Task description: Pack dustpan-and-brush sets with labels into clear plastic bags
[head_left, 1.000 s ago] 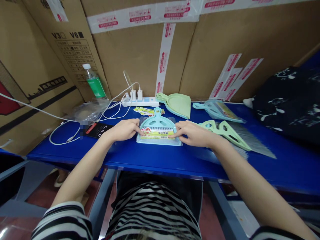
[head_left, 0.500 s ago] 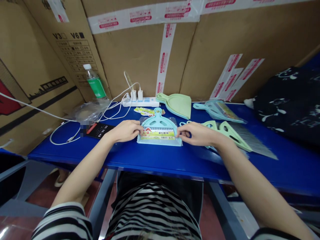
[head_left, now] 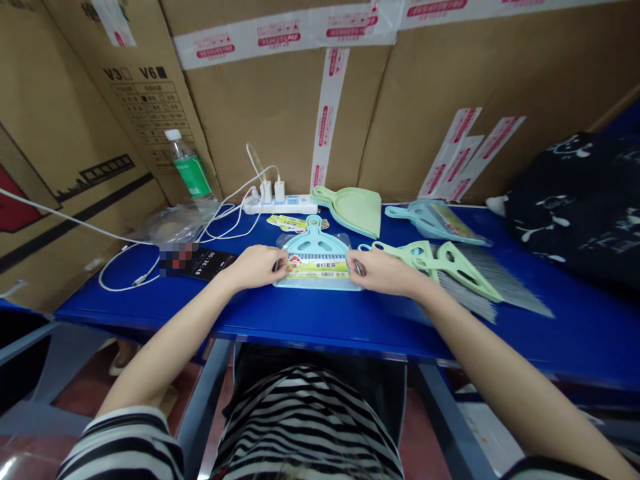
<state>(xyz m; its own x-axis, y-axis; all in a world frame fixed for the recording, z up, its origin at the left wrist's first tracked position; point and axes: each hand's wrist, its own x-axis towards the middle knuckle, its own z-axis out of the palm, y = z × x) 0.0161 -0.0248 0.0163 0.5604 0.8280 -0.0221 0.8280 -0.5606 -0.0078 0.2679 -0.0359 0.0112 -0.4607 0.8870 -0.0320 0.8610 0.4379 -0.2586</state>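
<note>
A light-blue dustpan (head_left: 314, 241) lies on the blue table in front of me, its handle pointing away, with clear plastic around it. The bristles of a brush show as a striped band across it. Over its front lies a printed label card (head_left: 320, 265), yellow-green and white. My left hand (head_left: 257, 267) has its fingers closed at the card's left edge. On the opposite edge, my right hand (head_left: 383, 270) is closed with curled fingers. Both hands rest low beside the dustpan, and the fingertips are partly hidden.
Right of my hands lie green brushes (head_left: 463, 270) with grey bristles and a bagged blue dustpan (head_left: 433, 220). Behind stand a green dustpan (head_left: 353, 208), spare label cards (head_left: 287, 223) and a power strip (head_left: 280, 205). A phone (head_left: 207, 263), cables and a bottle (head_left: 190, 170) occupy the left.
My right hand has moved slightly inward, and its fingers are curled tighter at the card's edge. My left hand has shifted a little over the left edge. The dustpan stays in place.
</note>
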